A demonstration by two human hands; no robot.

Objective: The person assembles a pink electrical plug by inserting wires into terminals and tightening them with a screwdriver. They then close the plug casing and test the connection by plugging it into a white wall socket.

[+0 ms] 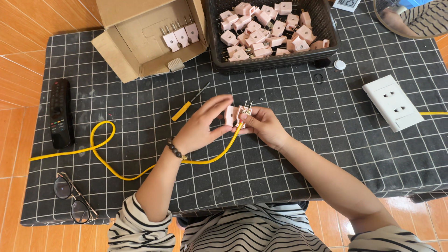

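Seen from above, a person in a striped top sits at a worktop [326, 140] covered with a dark cloth ruled in a white grid; both hands meet over its middle around a small pink plug [239, 115] with two metal prongs pointing away from the body; the left hand [201, 127], wearing a bead bracelet, pinches the plug's loose pink cover half between curled fingers, and the right hand [263, 125] grips the other half, fingers closed around it; a yellow cable [105, 161] runs from the plug, loops across the cloth and trails off the left edge; a yellow-handled screwdriver [186, 106] lies just beside the left hand; farther off sit a black basket [326, 42] of pink plugs, an open cardboard box [140, 46], a white socket block [393, 102], a remote control [61, 113] and spectacles [72, 200]; a likely risk is that the halves slip apart, or a tiny screw drops and is lost against the patterned cloth, because the pieces are held only by fingertips.
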